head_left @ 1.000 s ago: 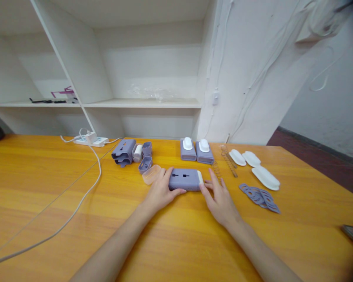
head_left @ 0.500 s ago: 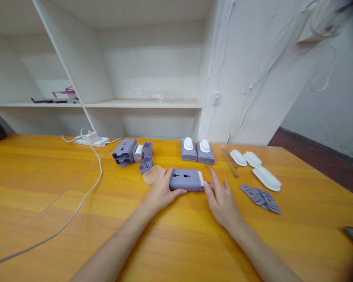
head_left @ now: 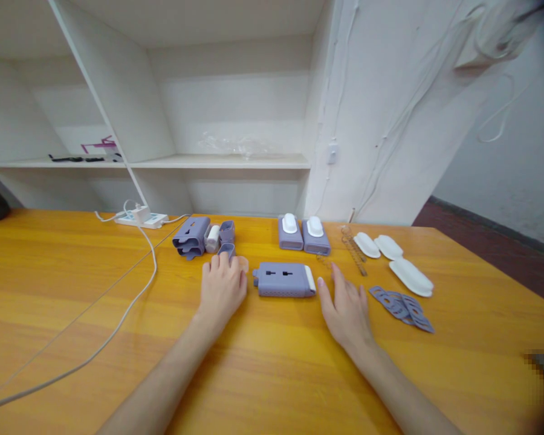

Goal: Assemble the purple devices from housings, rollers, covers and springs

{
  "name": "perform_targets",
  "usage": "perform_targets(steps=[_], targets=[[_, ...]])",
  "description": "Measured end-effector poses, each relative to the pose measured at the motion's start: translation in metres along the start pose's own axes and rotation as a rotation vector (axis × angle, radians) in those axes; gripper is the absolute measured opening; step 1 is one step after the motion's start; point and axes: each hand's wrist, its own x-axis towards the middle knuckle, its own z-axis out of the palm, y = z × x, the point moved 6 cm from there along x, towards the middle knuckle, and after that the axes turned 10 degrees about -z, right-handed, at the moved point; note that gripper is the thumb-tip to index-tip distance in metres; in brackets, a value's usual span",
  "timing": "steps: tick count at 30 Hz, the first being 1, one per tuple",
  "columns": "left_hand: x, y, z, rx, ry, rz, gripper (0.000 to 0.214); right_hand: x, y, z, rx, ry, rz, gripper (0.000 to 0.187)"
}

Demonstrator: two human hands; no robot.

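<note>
A purple rectangular plastic housing (head_left: 283, 280) lies flat on the table between my hands. Its top has two dark key-shaped slots, a white cap closes the right end, and a small tab sticks out at the left. My left hand (head_left: 222, 284) reaches over a clear plastic cover (head_left: 243, 263) and up to a small purple cup (head_left: 227, 248). Its fingers bend downward and their tips are hidden, so any hold cannot be made out. Just right of the housing, my right hand (head_left: 347, 305) is open with fingers apart, near a thin wire spring (head_left: 324, 261).
Purple housings (head_left: 194, 234), a white roll (head_left: 213, 237) and another cup (head_left: 227, 229) stand back left. Two purple units with white tops (head_left: 316, 235) stand at the back. Springs (head_left: 354, 251), white covers (head_left: 411, 277) and flat purple plates (head_left: 401, 308) lie right. A cable (head_left: 140, 290) crosses the left.
My left hand has let go of the purple housing and moved left over the clear cover. My right hand has drawn slightly away from the white-capped end.
</note>
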Motion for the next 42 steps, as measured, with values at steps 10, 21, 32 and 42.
perform_targets(steps=[10,21,32,42], targets=[[0.003,-0.006,-0.012,-0.087,-0.021,-0.014,0.026,0.000,-0.017,-0.016,-0.057,0.146,-0.182,0.040],[-0.041,0.066,-0.015,-1.121,-0.519,0.077,0.038,-0.016,-0.062,-0.021,0.120,0.027,-0.683,0.076],[-0.030,0.049,-0.008,-0.574,-0.039,0.224,0.029,0.004,-0.008,-0.028,0.202,0.281,-0.174,0.055],[-0.021,0.042,0.017,-0.350,-0.059,0.210,0.054,0.009,0.019,-0.015,0.266,0.025,-0.196,0.070]])
